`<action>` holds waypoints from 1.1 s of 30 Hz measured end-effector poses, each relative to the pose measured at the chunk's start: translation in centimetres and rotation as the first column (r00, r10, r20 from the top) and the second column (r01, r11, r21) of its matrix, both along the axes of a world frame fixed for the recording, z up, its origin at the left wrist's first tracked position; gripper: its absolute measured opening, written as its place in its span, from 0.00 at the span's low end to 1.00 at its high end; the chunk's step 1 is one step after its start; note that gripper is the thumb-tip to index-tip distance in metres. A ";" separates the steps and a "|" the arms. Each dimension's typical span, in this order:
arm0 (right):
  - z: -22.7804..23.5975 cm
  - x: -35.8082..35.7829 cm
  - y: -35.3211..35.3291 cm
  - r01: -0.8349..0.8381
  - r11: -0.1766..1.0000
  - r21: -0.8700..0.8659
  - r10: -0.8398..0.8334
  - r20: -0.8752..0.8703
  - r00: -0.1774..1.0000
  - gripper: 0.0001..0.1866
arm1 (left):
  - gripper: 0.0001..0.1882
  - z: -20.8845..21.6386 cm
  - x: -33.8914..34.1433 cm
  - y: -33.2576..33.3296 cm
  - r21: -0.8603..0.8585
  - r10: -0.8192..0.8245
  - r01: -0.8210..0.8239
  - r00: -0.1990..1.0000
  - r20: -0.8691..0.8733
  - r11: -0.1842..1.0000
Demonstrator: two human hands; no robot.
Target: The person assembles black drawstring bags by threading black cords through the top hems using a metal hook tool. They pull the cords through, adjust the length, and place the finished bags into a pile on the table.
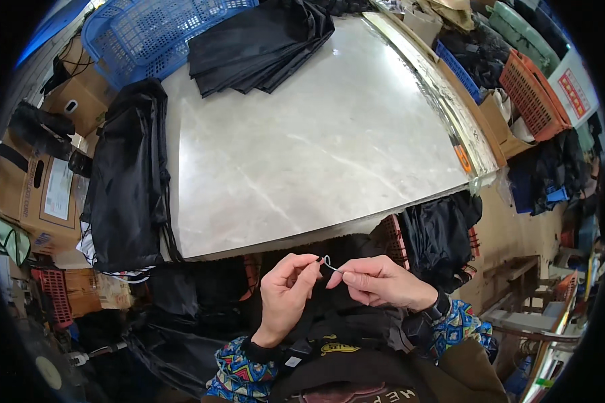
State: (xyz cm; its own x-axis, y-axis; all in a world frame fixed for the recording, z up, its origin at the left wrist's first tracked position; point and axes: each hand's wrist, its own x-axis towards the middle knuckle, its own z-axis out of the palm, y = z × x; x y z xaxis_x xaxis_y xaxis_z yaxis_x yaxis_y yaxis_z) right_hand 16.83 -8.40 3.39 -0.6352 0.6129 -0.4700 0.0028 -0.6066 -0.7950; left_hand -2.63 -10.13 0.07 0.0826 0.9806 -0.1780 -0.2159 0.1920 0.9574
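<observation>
Both my hands are raised in front of my body, just off the near edge of the table. Between the thumb and forefinger of my right hand (390,283) is a thin metal wire (328,264), its looped end pointing left. My left hand (288,295) is closed in a pinch right beside that loop. Something small and dark shows at its fingertips, perhaps a black cord end; it is too small to be sure.
On the grey table (302,148), folded black fabric pieces (262,47) lie at the back beside a blue basket (161,37). Black drawstring bags (131,174) hang over the left edge. An orange-handled cutter (462,158) lies right. Cardboard boxes (37,195) stand left.
</observation>
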 end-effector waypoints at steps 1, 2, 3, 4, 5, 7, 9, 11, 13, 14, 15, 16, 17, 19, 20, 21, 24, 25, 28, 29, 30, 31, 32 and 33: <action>-0.2 0.0 0.1 -0.001 1.000 -0.028 0.000 -0.028 1.000 0.15 | 0.08 -0.1 0.0 0.1 0.034 -0.001 0.002 0.999 -0.034 0.999; -0.5 0.1 0.2 0.000 0.998 -0.055 -0.003 -0.053 0.999 0.15 | 0.07 -0.2 0.1 0.2 0.070 -0.003 0.008 0.998 -0.066 0.997; -0.7 0.2 0.3 0.000 0.997 -0.082 -0.006 -0.077 0.997 0.15 | 0.07 -0.1 0.1 0.2 0.079 -0.007 0.015 0.995 -0.097 0.997; -0.9 0.2 0.4 -0.001 0.995 -0.103 -0.008 -0.085 0.996 0.15 | 0.06 0.1 0.1 0.4 0.088 -0.011 0.022 0.992 -0.127 0.996; -1.1 0.2 0.6 -0.009 0.992 -0.125 -0.003 -0.095 0.996 0.14 | 0.06 0.2 0.1 0.4 0.096 -0.009 0.024 0.987 -0.159 0.995; -1.5 0.2 0.9 -0.024 0.985 -0.168 0.004 -0.119 0.993 0.14 | 0.05 0.1 -0.1 0.6 0.203 0.027 0.035 0.956 -0.292 0.979; -1.7 0.2 1.0 -0.023 0.977 -0.211 -0.006 -0.137 0.991 0.14 | 0.04 0.2 0.0 1.1 0.305 0.067 0.079 0.895 -0.441 0.949; -2.2 0.2 1.2 -0.015 0.974 -0.227 -0.021 -0.155 0.988 0.14 | 0.04 1.0 0.0 1.4 0.395 0.135 0.149 0.784 -0.606 0.907; -2.3 0.2 1.2 -0.029 0.970 -0.243 -0.014 -0.174 0.985 0.15 | 0.04 0.8 -0.2 1.4 0.413 0.127 0.160 0.800 -0.586 0.897; -2.2 0.4 1.3 -0.049 0.967 -0.251 0.002 -0.186 0.983 0.15 | 0.04 0.6 -0.4 1.4 0.423 0.126 0.163 0.807 -0.577 0.891; -2.2 0.4 1.3 -0.069 0.964 -0.259 0.017 -0.197 0.980 0.15 | 0.05 0.2 -0.4 1.3 0.369 0.072 0.138 0.862 -0.502 0.919; -2.1 0.3 1.2 -0.070 0.964 -0.257 0.020 -0.191 0.981 0.15 | 0.06 -0.2 -0.5 1.1 0.311 0.023 0.119 0.908 -0.419 0.943; -2.1 0.3 1.2 -0.070 0.964 -0.256 0.021 -0.187 0.982 0.15 | 0.07 -0.4 -0.6 1.0 0.249 -0.021 0.108 0.944 -0.328 0.962; -2.1 0.3 1.2 -0.068 0.965 -0.254 0.021 -0.184 0.983 0.15 | 0.09 0.7 -0.9 0.9 0.008 -0.147 0.151 0.976 -0.160 0.989; -2.2 0.4 1.2 -0.066 0.965 -0.252 0.019 -0.184 0.983 0.15 | 0.10 1.1 -1.1 0.9 -0.109 -0.194 0.186 0.979 -0.063 0.976; -2.2 0.4 1.3 -0.063 0.966 -0.251 0.016 -0.185 0.983 0.15 | 0.11 1.1 -1.2 0.9 -0.153 -0.199 0.198 0.980 0.007 0.968; -2.0 0.1 1.2 -0.126 0.970 -0.208 0.106 -0.102 0.989 0.15 | 0.13 1.2 -1.4 0.9 -0.228 -0.197 0.223 0.972 0.131 0.948; -1.8 -0.1 1.2 -0.130 0.973 -0.189 0.118 -0.073 0.990 0.15 | 0.12 1.0 -1.3 0.8 -0.220 -0.202 0.225 0.972 0.120 0.949; -1.2 -0.4 0.9 -0.150 0.984 -0.100 0.153 0.018 0.988 0.15 | 0.11 0.8 -1.2 1.0 -0.183 -0.218 0.222 0.975 0.040 0.958; -1.3 -0.4 0.8 -0.149 0.986 0.072 0.143 0.081 0.986 0.15 | 0.10 0.8 -1.1 1.3 -0.166 -0.221 0.219 0.975 0.004 0.961; -1.5 -0.4 0.4 -0.154 0.958 0.241 0.122 0.142 0.982 0.14 | 0.08 1.1 -0.9 1.7 -0.208 -0.175 0.191 0.980 0.092 0.959; -1.6 -0.3 0.1 -0.163 0.901 0.402 0.088 0.198 0.976 0.14 | 0.08 1.0 -0.6 2.2 -0.206 -0.158 0.173 0.983 0.091 0.963; -1.1 -0.3 0.1 -0.235 0.864 0.446 0.143 0.230 0.963 0.11 | 0.09 0.9 -0.7 2.7 -0.202 -0.121 0.136 0.989 0.081 0.970; -0.6 -0.3 -0.1 -0.223 0.758 0.613 0.089 0.241 0.966 0.07 | 0.09 0.7 -0.8 3.4 -0.189 -0.089 0.102 0.993 0.077 0.977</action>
State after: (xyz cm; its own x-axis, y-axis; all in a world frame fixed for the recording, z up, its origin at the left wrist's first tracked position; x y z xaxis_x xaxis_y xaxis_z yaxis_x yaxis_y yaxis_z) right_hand 16.54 -8.54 2.75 -0.6900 0.7119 -0.1309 0.2397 0.0541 -0.9693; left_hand -3.39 -6.74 0.73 0.1923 0.9156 -0.3532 -0.2503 0.3938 0.8844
